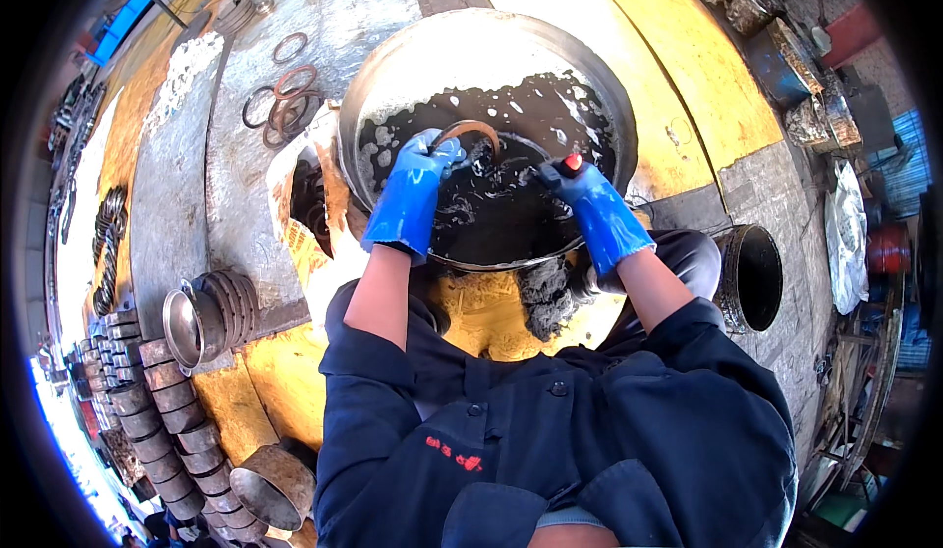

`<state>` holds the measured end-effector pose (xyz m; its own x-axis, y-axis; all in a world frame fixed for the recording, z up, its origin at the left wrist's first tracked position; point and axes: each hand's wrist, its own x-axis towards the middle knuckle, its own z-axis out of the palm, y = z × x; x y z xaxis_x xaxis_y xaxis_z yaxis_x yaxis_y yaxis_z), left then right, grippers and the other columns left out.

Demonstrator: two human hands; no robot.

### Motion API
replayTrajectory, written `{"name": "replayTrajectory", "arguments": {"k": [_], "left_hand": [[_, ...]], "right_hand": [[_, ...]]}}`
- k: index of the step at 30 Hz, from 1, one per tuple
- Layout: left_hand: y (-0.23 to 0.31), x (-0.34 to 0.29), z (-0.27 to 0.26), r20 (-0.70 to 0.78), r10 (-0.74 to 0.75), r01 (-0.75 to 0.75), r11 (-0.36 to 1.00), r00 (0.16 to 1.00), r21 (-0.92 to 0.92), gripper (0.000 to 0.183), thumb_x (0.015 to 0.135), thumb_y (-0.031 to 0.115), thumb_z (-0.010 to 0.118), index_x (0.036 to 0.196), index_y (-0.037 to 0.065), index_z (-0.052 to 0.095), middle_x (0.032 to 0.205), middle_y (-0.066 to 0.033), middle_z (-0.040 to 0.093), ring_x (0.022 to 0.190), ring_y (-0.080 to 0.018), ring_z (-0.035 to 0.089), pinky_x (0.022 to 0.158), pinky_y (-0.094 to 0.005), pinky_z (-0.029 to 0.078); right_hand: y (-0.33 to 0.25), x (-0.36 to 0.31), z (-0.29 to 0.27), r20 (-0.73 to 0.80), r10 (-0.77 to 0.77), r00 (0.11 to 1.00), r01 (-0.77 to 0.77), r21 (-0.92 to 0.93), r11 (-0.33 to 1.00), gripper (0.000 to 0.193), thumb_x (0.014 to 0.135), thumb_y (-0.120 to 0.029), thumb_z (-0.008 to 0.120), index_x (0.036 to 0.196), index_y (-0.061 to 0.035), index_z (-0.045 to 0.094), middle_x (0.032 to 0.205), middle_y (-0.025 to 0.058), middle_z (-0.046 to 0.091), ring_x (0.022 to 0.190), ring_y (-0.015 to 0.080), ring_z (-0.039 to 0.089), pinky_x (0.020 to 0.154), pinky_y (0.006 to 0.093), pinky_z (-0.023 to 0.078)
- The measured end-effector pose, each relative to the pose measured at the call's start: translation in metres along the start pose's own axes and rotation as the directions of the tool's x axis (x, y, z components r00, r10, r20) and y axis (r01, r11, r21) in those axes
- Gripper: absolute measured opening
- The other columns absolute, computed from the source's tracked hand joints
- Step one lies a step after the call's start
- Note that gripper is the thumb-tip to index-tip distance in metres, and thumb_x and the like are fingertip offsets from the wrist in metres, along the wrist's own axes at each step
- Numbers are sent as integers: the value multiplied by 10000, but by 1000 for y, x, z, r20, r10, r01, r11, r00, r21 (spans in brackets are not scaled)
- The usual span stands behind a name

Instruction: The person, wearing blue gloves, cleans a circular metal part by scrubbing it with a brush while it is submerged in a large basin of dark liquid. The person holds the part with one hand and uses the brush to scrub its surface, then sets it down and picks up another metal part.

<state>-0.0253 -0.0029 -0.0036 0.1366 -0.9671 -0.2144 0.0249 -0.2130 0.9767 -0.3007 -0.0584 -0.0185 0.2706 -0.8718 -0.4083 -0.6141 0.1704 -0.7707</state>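
A wide round metal pan (629, 126) of dark liquid with pale foam stands in front of me. My left hand (417, 180), in a blue rubber glove, is closed on the rim of a rusty metal ring (477, 127) above the pan. The ring's lower part is hard to tell from the dark liquid. Over the pan's right side, my right hand (586, 201), also gloved in blue, is closed around a tool handle with a red end (573, 162). The tool's working end is hidden, so I cannot tell its kind.
Left of the pan lie loose rings (290, 106) and an open sack (295, 170). Ring stacks (221, 312) and rows of metal cylinders (177, 411) sit nearer on the left. A black bucket (761, 278) lies right of my knee; dirty tins (751, 8) line the far right.
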Motion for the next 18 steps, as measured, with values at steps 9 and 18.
{"name": "replayTrajectory", "arguments": {"k": [9, 18], "left_hand": [[9, 1, 14, -55, -22, 20, 999, 998, -43, 129, 926, 241, 675, 966, 118, 682, 817, 0, 714, 545, -13, 441, 493, -181, 347], [21, -7, 8, -117, -48, 40, 997, 992, -71, 155, 905, 236, 705, 961, 91, 699, 791, -43, 725, 501, -21, 435, 464, -183, 318]], "right_hand": [[-49, -12, 25, -1, -773, 635, 544, -710, 448, 252, 891, -139, 647, 1118, -236, 695, 1176, 98, 681, 1020, 328, 667, 884, 408, 552], [-2, 31, 75, 29, -145, 989, 127, 345, 930, 243, 891, -186, 674, 1082, -39, 710, 1027, 59, 733, 957, 165, 679, 867, 309, 534]]}}
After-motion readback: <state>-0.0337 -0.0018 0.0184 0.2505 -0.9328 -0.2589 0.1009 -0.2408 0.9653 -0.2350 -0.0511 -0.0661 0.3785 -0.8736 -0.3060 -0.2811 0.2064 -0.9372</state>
